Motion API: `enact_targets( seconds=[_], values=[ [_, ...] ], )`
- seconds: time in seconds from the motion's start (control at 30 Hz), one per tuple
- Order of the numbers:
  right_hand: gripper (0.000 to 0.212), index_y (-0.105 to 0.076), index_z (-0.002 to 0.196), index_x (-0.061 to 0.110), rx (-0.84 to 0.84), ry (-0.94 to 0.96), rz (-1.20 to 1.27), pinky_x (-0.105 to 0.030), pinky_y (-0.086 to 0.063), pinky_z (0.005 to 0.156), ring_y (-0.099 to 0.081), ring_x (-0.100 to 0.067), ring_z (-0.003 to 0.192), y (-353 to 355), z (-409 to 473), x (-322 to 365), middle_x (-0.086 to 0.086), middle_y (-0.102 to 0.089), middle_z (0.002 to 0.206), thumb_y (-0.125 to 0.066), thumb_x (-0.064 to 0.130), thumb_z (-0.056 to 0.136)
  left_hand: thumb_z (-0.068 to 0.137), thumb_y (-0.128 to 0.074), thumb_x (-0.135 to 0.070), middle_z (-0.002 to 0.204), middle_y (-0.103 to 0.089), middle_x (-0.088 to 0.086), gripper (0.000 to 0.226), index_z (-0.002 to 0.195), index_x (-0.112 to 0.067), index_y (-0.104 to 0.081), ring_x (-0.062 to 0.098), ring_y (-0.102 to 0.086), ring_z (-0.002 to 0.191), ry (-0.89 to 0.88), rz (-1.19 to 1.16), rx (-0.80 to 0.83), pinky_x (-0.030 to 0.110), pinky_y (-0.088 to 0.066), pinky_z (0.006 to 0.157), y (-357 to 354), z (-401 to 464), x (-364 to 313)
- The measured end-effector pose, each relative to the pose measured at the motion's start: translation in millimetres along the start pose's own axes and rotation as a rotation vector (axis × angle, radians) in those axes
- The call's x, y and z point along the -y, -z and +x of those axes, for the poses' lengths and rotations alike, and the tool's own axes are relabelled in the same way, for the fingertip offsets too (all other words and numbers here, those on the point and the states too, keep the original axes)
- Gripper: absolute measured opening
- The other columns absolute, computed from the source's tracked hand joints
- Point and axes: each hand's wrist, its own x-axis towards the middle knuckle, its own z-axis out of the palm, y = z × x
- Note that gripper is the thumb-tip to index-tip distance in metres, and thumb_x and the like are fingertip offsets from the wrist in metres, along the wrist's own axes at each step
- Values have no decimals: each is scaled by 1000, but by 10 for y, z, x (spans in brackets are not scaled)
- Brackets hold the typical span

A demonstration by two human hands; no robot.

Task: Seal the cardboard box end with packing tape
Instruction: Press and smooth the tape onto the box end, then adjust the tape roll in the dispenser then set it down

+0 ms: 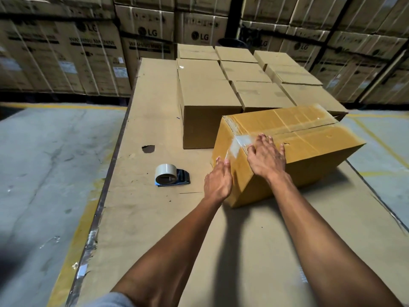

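A brown cardboard box (309,138) lies tilted on the cardboard-covered work surface (143,209), its near end turned toward me. Clear packing tape (239,144) runs along the top seam and folds over the near edge onto the end face. My right hand (266,156) presses flat on the box top beside the tape, fingers spread. My left hand (218,179) lies flat against the end face, fingertips on the tape's lower end. A tape dispenser (169,175) with a roll of clear tape and a blue body sits on the surface left of the box, apart from both hands.
Several closed cardboard boxes (208,98) stand packed together behind the tilted box. A dark hole (148,148) marks the surface near the dispenser. Concrete floor (44,173) with yellow lines lies to the left and right. Tall stacks of LG cartons (88,54) form the back wall.
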Motion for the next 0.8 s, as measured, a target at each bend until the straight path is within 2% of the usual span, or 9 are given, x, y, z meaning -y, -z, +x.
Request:
enact_targets(
  seconds=[0.1, 0.2, 0.27, 0.33, 0.4, 0.5, 0.6, 0.67, 0.8],
  values=[
    [67, -25, 166, 8, -84, 50, 19, -56, -12, 131, -19, -27, 162, 3, -13, 140, -11, -24, 175, -31, 43, 109, 113, -11, -64, 178, -33, 5, 77, 169, -18, -36, 28, -33, 163, -49, 57, -46, 44, -23, 133, 266, 65, 67],
    [60, -37, 162, 6, -205, 236, 63, -48, -19, 131, -28, -27, 160, -25, -75, 464, -13, -36, 170, -42, 33, 108, 117, -20, -54, 175, -36, 12, 68, 163, -11, -46, 28, -32, 163, -81, 131, -96, 41, -26, 129, 555, 151, 185],
    [56, -43, 159, 5, -193, 371, 115, -45, -20, 131, -29, -28, 160, -110, -100, 713, -14, -40, 168, -47, 24, 106, 115, -21, -55, 169, -46, 17, 68, 151, -9, -57, 34, -41, 157, -109, 203, -137, 44, -33, 124, 743, 194, 310],
    [55, -46, 157, 4, -132, 455, 137, -44, -22, 131, -28, -28, 160, -271, -97, 929, -13, -41, 167, -50, 18, 103, 110, -18, -59, 156, -58, 17, 74, 142, -9, -62, 39, -54, 142, -158, 320, -190, 47, -45, 113, 927, 223, 452],
    [56, -47, 156, 4, -24, 445, 149, -42, -26, 130, -30, -28, 159, -448, -93, 1064, -13, -44, 165, -52, 16, 102, 112, -29, -54, 149, -62, 13, 62, 143, -12, -62, 38, -59, 133, -188, 450, -213, 49, -49, 107, 1099, 242, 584],
    [51, -55, 147, 4, 150, 363, 157, -41, -45, 116, -54, -35, 138, -703, -58, 1192, -19, -60, 147, -51, 12, 96, 111, -50, -47, 153, -59, 8, 50, 149, -16, -58, 35, -57, 134, -208, 593, -240, 49, -44, 111, 1352, 295, 826],
    [54, -56, 142, 10, 319, 267, 167, -46, -57, 97, -65, -43, 117, -933, -1, 1272, -24, -67, 129, -49, 11, 89, 101, -61, -58, 156, -55, 6, 63, 151, -19, -54, 32, -54, 138, -193, 640, -200, 50, -43, 113, 1583, 383, 1104],
    [58, -52, 146, 12, 413, 241, 157, -47, -58, 96, -65, -45, 117, -1102, 53, 1321, -26, -65, 128, -50, 11, 88, 95, -69, -63, 160, -51, 5, 74, 154, -21, -51, 31, -51, 142, -156, 661, -134, 52, -42, 116, 1686, 460, 1252],
    [54, -53, 144, 11, 512, 219, 173, -45, -58, 96, -66, -44, 115, -1402, 135, 1415, -23, -65, 128, -57, 15, 91, 88, -78, -63, 165, -46, 3, 89, 160, -23, -44, 31, -46, 147, -110, 705, -27, 51, -38, 120, 1730, 610, 1418]
  ],
)
